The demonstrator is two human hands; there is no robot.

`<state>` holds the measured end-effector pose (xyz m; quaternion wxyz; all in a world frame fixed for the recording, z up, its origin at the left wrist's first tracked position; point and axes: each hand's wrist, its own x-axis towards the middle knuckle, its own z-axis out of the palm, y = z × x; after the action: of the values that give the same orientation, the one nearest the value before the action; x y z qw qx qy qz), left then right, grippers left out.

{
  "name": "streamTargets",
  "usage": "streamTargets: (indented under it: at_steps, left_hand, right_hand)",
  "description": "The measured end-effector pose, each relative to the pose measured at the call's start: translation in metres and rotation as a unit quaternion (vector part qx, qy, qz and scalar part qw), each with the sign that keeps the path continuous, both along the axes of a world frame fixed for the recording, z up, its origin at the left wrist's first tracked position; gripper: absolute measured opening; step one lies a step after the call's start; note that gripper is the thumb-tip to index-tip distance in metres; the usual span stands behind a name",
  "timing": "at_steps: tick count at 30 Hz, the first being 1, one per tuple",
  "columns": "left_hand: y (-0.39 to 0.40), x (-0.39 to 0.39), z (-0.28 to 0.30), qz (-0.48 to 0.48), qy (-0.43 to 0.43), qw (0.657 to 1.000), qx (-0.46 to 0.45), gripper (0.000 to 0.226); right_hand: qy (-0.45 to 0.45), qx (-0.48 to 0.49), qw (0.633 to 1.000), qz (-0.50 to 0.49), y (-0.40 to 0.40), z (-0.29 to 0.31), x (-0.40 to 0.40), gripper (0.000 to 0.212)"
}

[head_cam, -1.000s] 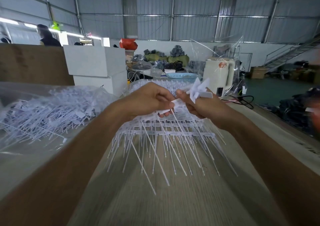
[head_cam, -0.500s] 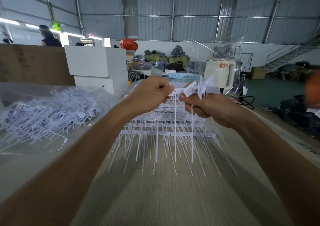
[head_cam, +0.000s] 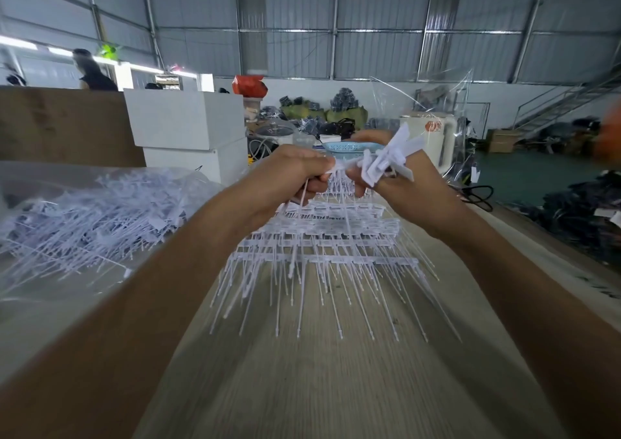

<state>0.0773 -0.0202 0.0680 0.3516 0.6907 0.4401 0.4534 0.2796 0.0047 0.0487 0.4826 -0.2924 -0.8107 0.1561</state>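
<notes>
While racks (head_cam: 322, 247) wait at centre and a loose pile (head_cam: 94, 216) lies left, left hand (head_cam: 295, 176) and right hand (head_cam: 400, 186) clench plastic ties (head_cam: 389, 159).

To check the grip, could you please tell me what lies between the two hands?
In the head view, a thin white plastic strip runs from the left hand to the tag bunch in the right hand.

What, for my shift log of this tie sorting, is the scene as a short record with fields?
left hand: pinches one tie
right hand: holds a bunch of ties
under the hands: stacked tie strips
surface: wooden table
at left: loose ties in a clear bag
</notes>
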Motion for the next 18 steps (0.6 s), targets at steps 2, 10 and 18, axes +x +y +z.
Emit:
streamTargets:
  at_steps: [2, 10, 18]
  left_hand:
    - [-0.001, 0.0, 0.001, -0.007, 0.011, 1.0, 0.007, 0.036]
    - [-0.005, 0.004, -0.001, 0.079, 0.219, 0.964, 0.129, 0.037]
    - [-0.001, -0.003, -0.004, 0.067, 0.153, 0.984, 0.067, 0.04]
  right_hand:
    - [0.032, -0.058, 0.997, 0.038, -0.001, 0.0, 0.0, 0.016]
    - [0.03, -0.073, 0.997, -0.024, -0.002, -0.007, 0.0, 0.034]
    - [-0.046, -0.023, 0.99, -0.129, 0.001, -0.008, -0.009, 0.023]
